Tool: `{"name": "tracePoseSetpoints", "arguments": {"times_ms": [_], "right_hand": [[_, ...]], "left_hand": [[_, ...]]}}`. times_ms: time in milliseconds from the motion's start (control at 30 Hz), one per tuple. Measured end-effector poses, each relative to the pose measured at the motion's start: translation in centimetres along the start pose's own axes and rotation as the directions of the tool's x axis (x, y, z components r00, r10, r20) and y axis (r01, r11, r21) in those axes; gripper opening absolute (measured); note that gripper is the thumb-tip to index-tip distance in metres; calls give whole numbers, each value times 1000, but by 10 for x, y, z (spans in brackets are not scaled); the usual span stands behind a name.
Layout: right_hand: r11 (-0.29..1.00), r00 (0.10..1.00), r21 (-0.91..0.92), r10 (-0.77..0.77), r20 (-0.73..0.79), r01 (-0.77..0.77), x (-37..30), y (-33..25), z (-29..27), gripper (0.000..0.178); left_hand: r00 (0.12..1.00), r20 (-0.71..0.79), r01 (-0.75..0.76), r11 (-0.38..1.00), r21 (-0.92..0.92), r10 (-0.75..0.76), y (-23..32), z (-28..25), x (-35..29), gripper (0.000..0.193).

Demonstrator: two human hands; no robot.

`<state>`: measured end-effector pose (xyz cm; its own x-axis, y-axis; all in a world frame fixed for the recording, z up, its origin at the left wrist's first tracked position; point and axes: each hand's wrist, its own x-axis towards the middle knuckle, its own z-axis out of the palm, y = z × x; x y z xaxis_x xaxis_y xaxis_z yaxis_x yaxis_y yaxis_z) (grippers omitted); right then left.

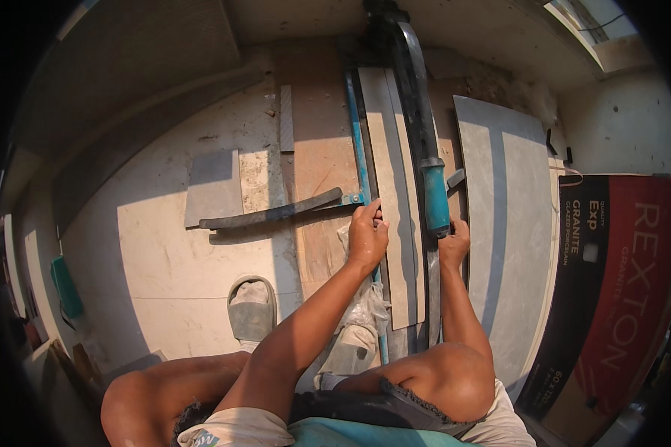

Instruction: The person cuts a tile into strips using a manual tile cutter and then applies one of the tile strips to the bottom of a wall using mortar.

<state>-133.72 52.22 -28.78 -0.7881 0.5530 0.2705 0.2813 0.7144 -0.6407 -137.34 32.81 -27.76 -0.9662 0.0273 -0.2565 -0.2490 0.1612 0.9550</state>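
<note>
A long, narrow beige tile strip (386, 149) lies lengthwise on a manual tile cutter, under a dark rail (416, 97) with a teal handle (435, 197). My left hand (368, 237) rests at the strip's left edge, forefinger stretched and the other fingers loosely bent. Just below the handle's end, my right hand (455, 244) is closed beside the rail; what its fingers grip is hidden. From the cutter's blue side bar (356, 127), a black curved support arm (276, 208) reaches out left.
A large grey tile (503, 201) lies right of the cutter, beside a red and black tile carton (611, 298). Left are a grey tile piece (215, 186) and a narrow offcut (286, 119). Clear plastic (365, 302) lies near my sandalled foot (350, 346). Walls stand behind.
</note>
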Motion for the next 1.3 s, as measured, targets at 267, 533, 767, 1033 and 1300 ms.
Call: {"name": "tracePoseSetpoints", "arguments": {"times_ms": [267,533,767,1033,1300], "right_hand": [[1000,1000,9,19,16,-19,0,-1,1,23],[1000,1000,-26,6,9,-5,-1,4,2,27],[948,990,-285,-138,34,142,8,-3,-6,34],[951,888,202,125,443,-235,35,-121,-54,61],[999,901,8,35,432,-43,34,-150,-51,59]], "left_hand": [[1000,-9,16,1000,14,-15,-7,-3,1,48],[1000,0,5,1000,10,-5,-6,-3,1,49],[1000,0,-26,999,35,26,-10,-2,3,50],[999,-20,-31,999,-12,31,-13,-1,4,47],[999,-5,-34,999,-10,34,-9,-4,5,46]]}}
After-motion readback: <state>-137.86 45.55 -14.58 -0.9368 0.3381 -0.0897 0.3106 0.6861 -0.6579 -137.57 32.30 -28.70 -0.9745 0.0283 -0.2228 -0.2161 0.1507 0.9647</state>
